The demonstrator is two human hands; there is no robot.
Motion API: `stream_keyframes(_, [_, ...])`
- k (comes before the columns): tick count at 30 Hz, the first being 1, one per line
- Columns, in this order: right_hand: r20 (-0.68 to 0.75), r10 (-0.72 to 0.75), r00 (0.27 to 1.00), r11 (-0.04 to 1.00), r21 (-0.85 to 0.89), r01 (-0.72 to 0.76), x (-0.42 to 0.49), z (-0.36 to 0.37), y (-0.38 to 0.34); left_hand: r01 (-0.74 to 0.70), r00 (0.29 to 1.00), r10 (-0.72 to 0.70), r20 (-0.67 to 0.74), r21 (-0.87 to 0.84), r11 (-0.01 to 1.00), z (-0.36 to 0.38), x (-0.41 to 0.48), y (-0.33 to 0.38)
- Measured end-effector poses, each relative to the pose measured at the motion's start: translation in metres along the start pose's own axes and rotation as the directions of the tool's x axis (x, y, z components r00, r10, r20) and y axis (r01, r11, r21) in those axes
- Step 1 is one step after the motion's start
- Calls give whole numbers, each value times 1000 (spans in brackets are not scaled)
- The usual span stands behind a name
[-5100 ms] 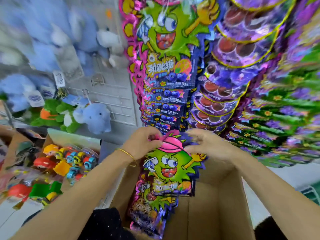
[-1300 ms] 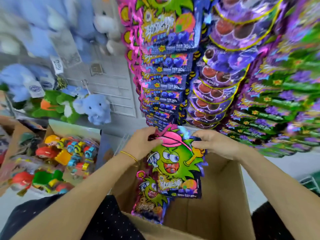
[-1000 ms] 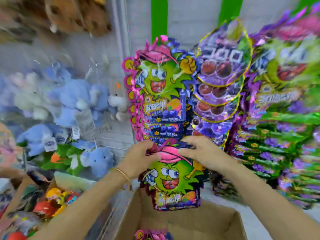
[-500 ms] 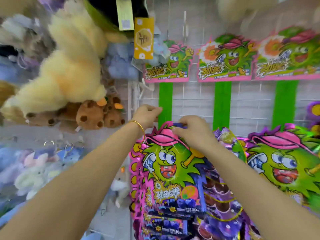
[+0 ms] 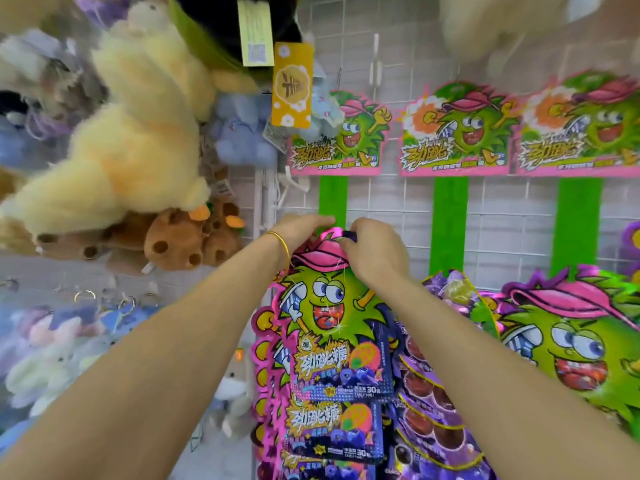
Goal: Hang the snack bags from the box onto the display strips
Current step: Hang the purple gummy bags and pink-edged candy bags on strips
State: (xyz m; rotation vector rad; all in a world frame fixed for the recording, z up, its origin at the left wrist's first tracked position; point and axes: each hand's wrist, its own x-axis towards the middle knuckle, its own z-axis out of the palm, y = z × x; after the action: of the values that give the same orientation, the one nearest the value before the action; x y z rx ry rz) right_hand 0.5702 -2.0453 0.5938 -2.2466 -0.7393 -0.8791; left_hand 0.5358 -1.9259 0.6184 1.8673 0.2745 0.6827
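A snack bag printed with a green spiky character in a pink cap is held against the leftmost green display strip. My left hand and my right hand both pinch the bag's top edge, right at the strip. Below it, more bags of the same kind hang in an overlapping column on that strip. The box is out of view.
Two more green strips hang on the white wire grid, with purple bags and a large green-character bag below. Pink header cards sit above. Plush toys crowd the left.
The bag has gone from over the box up to the top of the hanging column. In the last half second both hands closed in on the strip, and the left hand dropped onto the bag's top.
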Motion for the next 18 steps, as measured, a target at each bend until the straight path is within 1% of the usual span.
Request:
stream_keyframes(4, [-62, -16, 998, 998, -55, 13, -4, 3, 0, -2, 1000, 2, -30, -6, 1000, 0, 0, -1])
stream_keyframes(8, [-139, -110, 984, 979, -187, 83, -5, 1, -6, -12, 999, 10, -53, -44, 999, 1, -4, 1])
stream_keyframes(11, [-129, -134, 983, 968, -227, 102, -6, 0, -8, -23, 999, 20, -45, -50, 999, 1, -3, 0])
stream_keyframes(18, [-38, -102, 994, 982, -166, 95, -14, 1, -4, 16, 999, -17, -43, -15, 1000, -1, -6, -6])
